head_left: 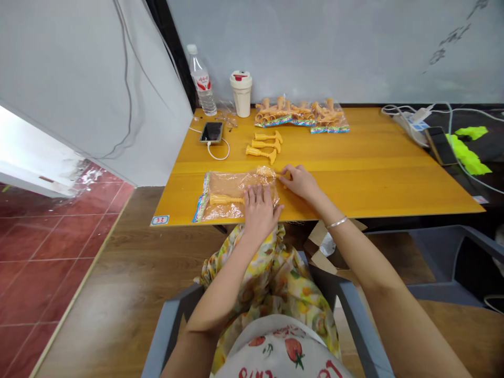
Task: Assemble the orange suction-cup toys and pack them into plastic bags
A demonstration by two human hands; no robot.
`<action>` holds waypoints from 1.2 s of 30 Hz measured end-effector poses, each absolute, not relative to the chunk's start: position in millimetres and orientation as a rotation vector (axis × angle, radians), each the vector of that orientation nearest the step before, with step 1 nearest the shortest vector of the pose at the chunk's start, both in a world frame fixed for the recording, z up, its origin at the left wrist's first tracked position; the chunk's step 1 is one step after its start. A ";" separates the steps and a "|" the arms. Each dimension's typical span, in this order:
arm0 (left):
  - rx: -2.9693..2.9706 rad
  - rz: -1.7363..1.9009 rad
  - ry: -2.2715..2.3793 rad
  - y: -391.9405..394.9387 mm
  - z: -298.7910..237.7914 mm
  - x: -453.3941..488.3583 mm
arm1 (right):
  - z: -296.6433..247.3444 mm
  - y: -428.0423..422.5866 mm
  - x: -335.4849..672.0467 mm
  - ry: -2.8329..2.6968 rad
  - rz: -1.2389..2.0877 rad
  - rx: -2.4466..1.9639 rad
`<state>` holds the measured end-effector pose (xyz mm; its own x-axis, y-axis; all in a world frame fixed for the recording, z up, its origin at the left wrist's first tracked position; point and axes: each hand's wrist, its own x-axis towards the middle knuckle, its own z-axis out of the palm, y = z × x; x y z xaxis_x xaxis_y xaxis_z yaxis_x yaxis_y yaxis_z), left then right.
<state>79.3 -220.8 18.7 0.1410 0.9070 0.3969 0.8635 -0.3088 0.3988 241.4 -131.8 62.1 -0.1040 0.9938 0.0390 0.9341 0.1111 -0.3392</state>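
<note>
A clear plastic bag (232, 184) with a colourful printed strip at its left end lies flat near the table's front edge. Inside it is a yellow plastic toy hammer (226, 199), its right end under my left hand (260, 210), which presses flat on the bag with fingers stretched out. My right hand (299, 181) is closed at the bag's right end, pinching a second yellow toy hammer (268, 172). That one's handle lies in the bag; its head is mostly covered by my fingers. Behind the bag, three loose toy hammers (268, 144) lie in a row.
Filled bags of orange-yellow pieces (301, 113) lie along the back of the table (386, 178). A water bottle (202, 84), a white cup (241, 94) and a phone (211, 132) with a cable stand or lie back left. Cables and another phone (441, 146) are at right.
</note>
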 end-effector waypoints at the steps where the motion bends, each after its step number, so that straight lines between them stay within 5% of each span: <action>1: 2.297 0.927 1.807 -219.7 16.9 78.4 | 60.2 -135.9 247.0 -2.117 0.332 -1.886; 7: 2.036 1.242 1.681 -215.1 14.0 66.4 | 53.2 -163.7 278.5 -1.879 0.522 -1.779; 15: 1.852 1.451 1.500 -223.7 20.0 62.5 | 57.9 -203.3 271.9 -1.375 1.288 -1.448; 36: 2.238 1.452 1.251 -254.4 22.9 87.7 | 31.1 -200.6 219.7 -1.290 1.292 -1.173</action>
<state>87.7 -254.4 22.9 0.1617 0.7342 0.6594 0.5436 -0.6239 0.5614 219.7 -200.6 31.1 -0.1066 0.9942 -0.0124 0.0111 -0.0113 -0.9999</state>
